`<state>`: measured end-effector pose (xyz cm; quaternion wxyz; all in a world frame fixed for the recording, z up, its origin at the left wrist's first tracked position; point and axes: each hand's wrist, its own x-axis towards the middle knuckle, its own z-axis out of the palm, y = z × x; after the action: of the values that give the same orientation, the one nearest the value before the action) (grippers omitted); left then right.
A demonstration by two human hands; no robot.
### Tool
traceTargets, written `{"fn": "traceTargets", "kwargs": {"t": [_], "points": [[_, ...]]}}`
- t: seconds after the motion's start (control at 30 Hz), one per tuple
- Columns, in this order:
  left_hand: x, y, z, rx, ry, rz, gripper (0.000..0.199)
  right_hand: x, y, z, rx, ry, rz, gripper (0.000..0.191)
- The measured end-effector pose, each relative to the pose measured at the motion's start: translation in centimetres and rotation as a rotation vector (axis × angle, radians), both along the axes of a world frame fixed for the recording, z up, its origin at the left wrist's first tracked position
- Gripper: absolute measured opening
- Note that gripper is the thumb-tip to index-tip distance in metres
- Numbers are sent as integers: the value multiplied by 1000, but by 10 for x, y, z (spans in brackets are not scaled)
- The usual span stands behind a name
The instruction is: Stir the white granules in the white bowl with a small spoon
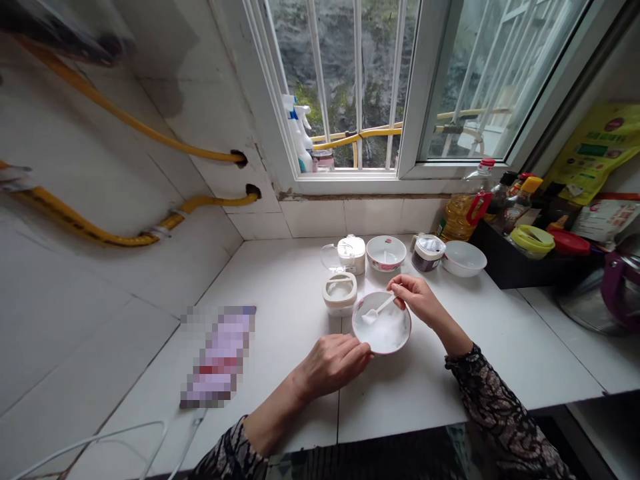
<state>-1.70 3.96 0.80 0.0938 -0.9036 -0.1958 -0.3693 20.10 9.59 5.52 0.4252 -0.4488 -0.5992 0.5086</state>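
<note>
My left hand (337, 361) is closed at the near left rim of a white bowl (399, 347) with a pinkish rim. White powdery or granular stuff (386, 331) lies inside it. Between the fingertips of my right hand (413, 297) is the handle of a small white spoon (385, 306). Its scoop, with some of the white stuff in it, is over the left part of the bowl. Just left of the bowl stands a cream seasoning jar (340, 303), its inside partly in sight.
Behind are a white jar (352, 253) with a clear lid flipped aside, a flowered bowl (386, 263), a dark-filled jar (427, 255) and a plain white bowl (465, 259). An oil bottle (457, 217) and black bottle rack (493, 260) stand right. A blurred-out purple item (223, 357) lies left.
</note>
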Motion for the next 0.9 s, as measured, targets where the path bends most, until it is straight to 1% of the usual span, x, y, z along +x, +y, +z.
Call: {"fn": "traceTargets", "kwargs": {"t": [0.27,0.5,0.63,0.9], "points": [[0,1,-2,12,3,-2,13,4,4,1,-63,16,-59,26],[1,2,-2,23,10,1,16,3,8,-5,-45,-40,-99,26],[1,2,-2,30,6,9,17,3,9,-6,-44,-43,-92,27],[1,2,-1,25,3,2,20,4,8,-2,-66,36,-105,34]]}}
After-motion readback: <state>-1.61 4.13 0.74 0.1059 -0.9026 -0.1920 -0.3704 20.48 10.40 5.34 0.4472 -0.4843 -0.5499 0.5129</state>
